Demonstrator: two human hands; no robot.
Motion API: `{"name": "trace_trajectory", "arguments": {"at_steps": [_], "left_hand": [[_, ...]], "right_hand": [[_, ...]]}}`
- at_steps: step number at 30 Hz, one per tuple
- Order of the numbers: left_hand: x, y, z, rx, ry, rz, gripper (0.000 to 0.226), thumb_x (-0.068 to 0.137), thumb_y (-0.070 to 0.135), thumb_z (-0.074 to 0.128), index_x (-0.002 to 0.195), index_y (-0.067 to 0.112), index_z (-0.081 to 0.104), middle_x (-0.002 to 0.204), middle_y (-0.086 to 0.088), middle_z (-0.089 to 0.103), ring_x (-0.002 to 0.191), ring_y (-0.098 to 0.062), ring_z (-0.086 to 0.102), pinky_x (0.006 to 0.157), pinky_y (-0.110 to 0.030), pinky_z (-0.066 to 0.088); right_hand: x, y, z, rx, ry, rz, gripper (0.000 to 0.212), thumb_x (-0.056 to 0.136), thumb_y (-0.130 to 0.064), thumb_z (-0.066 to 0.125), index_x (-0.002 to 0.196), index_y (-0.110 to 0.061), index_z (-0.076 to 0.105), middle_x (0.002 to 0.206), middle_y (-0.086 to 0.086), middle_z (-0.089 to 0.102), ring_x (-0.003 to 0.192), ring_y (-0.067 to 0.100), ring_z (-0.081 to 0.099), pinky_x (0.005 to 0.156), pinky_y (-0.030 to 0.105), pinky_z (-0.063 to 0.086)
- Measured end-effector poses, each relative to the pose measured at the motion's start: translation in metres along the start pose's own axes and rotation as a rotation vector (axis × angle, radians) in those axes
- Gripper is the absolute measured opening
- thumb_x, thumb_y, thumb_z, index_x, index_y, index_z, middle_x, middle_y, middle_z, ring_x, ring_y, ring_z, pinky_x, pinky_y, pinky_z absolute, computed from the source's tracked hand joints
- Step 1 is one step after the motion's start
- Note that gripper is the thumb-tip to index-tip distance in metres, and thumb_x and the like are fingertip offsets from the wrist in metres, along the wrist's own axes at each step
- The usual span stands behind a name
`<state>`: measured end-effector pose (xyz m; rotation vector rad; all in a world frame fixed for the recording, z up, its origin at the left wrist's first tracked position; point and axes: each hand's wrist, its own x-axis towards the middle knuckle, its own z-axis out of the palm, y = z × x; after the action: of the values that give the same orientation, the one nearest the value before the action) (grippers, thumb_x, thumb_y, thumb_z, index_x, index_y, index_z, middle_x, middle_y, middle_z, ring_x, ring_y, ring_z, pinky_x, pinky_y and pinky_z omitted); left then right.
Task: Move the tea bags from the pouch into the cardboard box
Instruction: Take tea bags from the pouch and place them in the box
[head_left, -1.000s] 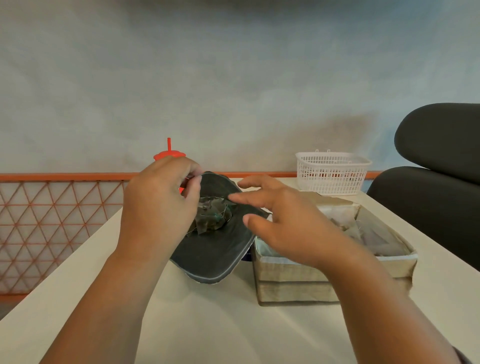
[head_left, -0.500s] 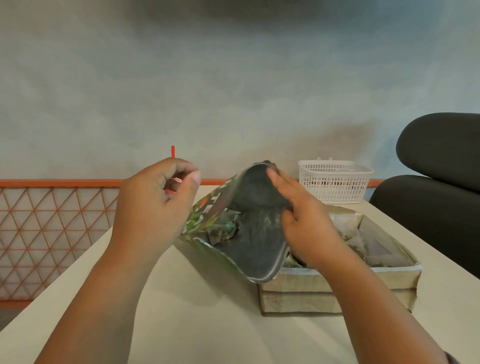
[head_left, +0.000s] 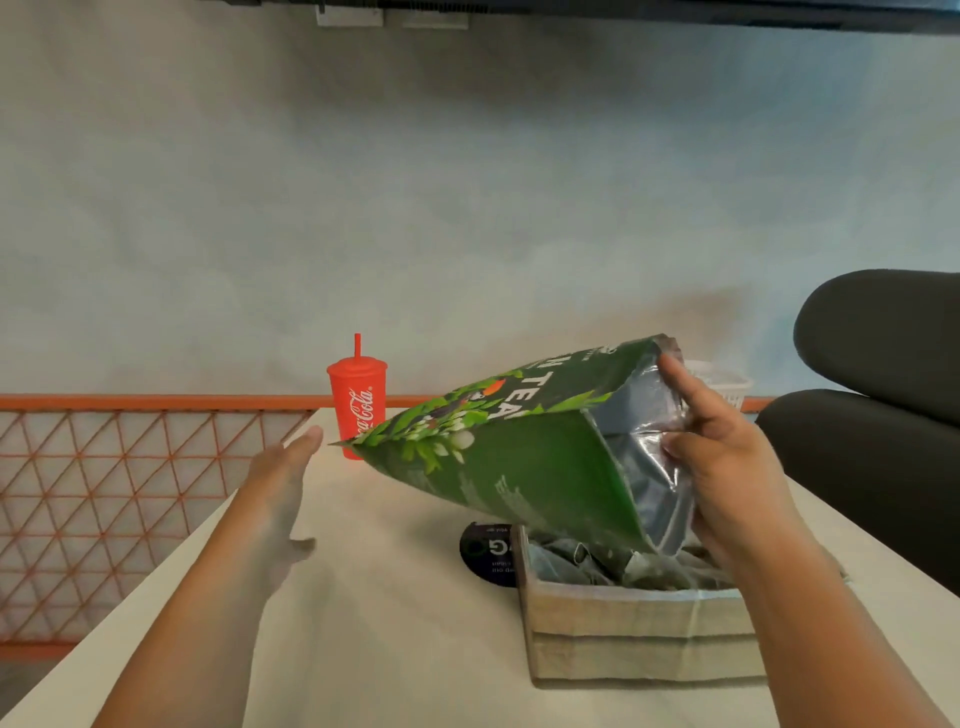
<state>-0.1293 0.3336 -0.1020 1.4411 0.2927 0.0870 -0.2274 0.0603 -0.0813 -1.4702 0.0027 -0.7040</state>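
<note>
Since half a second ago the pouch (head_left: 519, 457) has been swung over. Its sealed bottom now points up and away toward the left hand (head_left: 280, 499), and its open mouth hangs low under the right hand (head_left: 727, 467). The left hand has let go and drawn back. It now hovers with straight fingers, holding nothing, just short of the pouch's far corner.

The right hand alone carries the pouch, its fingers curled round the silver-lined rim of the mouth. Directly below that hand sits the cardboard box (head_left: 623, 639), with a heap of tea bags (head_left: 597, 564) lying in it under the mouth. Whether any bags remain inside the pouch cannot be told.

The grip looks like the weak point. One hand on a slick foil rim, with the pouch's whole length levered out beyond it, could let the pouch twist or slip. The mouth's lower lip hangs close to the box wall on the side toward the left hand. A shake could therefore drop bags over that wall onto the table (head_left: 389, 623) or the black disc (head_left: 488, 553) beside it. The raised corner is also near the red cup (head_left: 357, 405) beyond the left hand, and a wide swing might knock it.
</note>
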Motion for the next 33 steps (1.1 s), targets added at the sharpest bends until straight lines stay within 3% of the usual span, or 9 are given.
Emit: {"name": "trace_trajectory", "arguments": {"at_steps": [4,7,11,14,16,22,26,30,33], "left_hand": [[-0.005,-0.011,0.015,-0.35,-0.237,-0.304,0.078,0.081,0.054,0.056,0.144,0.023,0.022,0.138,-0.019,0.032,0.119,-0.052,0.035,0.079,-0.056,0.042],[-0.017,-0.021,0.035,-0.461,-0.39,-0.431,0.09,0.076,0.054,0.06,0.147,0.02,0.015,0.14,-0.026,0.032,0.116,-0.056,0.04,0.079,-0.058,0.042],[-0.025,-0.026,0.045,-0.718,-0.483,-0.478,0.075,0.069,0.045,0.069,0.131,0.013,0.042,0.114,-0.027,0.054,0.095,-0.043,0.06,0.063,-0.059,0.053],[-0.023,-0.028,0.044,-0.764,-0.453,-0.405,0.054,0.077,0.032,0.067,0.124,0.013,0.048,0.105,-0.023,0.058,0.09,-0.038,0.062,0.058,-0.056,0.055],[-0.022,-0.029,0.044,-0.722,-0.459,-0.347,0.043,0.078,0.014,0.062,0.119,0.01,0.049,0.098,-0.021,0.06,0.086,-0.035,0.062,0.057,-0.054,0.055],[-0.019,-0.032,0.04,-0.649,-0.497,-0.217,0.04,0.064,-0.005,0.057,0.103,0.006,0.054,0.096,-0.019,0.063,0.082,-0.029,0.064,0.055,-0.04,0.058],[-0.018,-0.031,0.039,-0.683,-0.52,-0.065,0.071,0.052,-0.005,0.07,0.119,0.009,0.049,0.087,-0.014,0.07,0.07,-0.024,0.071,0.053,-0.036,0.058],[-0.023,-0.027,0.042,-0.63,-0.514,0.144,0.056,0.069,-0.012,0.056,0.114,0.018,0.044,0.088,-0.007,0.071,0.071,-0.019,0.071,0.059,-0.033,0.058],[-0.028,-0.021,0.043,-0.571,-0.495,0.281,0.053,0.078,-0.017,0.049,0.109,0.025,0.041,0.106,-0.006,0.064,0.079,-0.017,0.07,0.058,-0.028,0.057]], "right_hand": [[-0.001,-0.003,-0.008,0.072,-0.031,0.008,0.067,0.084,0.024,0.033,0.129,-0.024,0.05,0.069,-0.012,0.06,0.043,-0.004,0.049,0.045,0.011,0.045],[0.0,0.001,-0.008,0.023,-0.075,-0.029,0.066,0.084,0.024,0.034,0.126,-0.024,0.053,0.074,-0.015,0.055,0.054,-0.004,0.053,0.053,0.01,0.045],[0.001,0.005,-0.009,-0.022,-0.135,-0.083,0.067,0.083,0.023,0.038,0.121,-0.028,0.058,0.074,-0.019,0.061,0.063,0.005,0.047,0.062,0.011,0.044],[0.001,0.006,-0.011,-0.02,-0.156,-0.108,0.072,0.083,0.023,0.039,0.106,-0.039,0.066,0.093,-0.019,0.069,0.078,-0.005,0.058,0.072,0.009,0.048],[0.002,0.005,-0.012,0.007,-0.154,-0.124,0.069,0.083,0.024,0.038,0.103,-0.035,0.067,0.103,-0.019,0.069,0.078,-0.007,0.059,0.067,0.01,0.049],[0.007,0.011,-0.016,0.152,-0.002,-0.129,0.05,0.087,0.015,0.042,0.092,-0.027,0.069,0.091,-0.012,0.071,0.079,0.006,0.067,0.061,0.021,0.055],[0.013,0.025,-0.018,0.081,0.219,-0.154,0.045,0.088,0.003,0.053,0.078,-0.035,0.074,0.111,0.004,0.067,0.109,0.024,0.06,0.093,0.038,0.05],[0.017,0.033,-0.011,0.151,0.224,-0.106,0.022,0.089,-0.017,0.056,0.102,-0.026,0.071,0.113,0.006,0.067,0.111,0.026,0.059,0.098,0.048,0.045],[0.016,0.031,-0.005,0.13,0.124,-0.037,0.047,0.081,-0.055,0.056,0.122,-0.031,0.058,0.134,-0.003,0.053,0.124,0.018,0.049,0.104,0.05,0.038]]}}
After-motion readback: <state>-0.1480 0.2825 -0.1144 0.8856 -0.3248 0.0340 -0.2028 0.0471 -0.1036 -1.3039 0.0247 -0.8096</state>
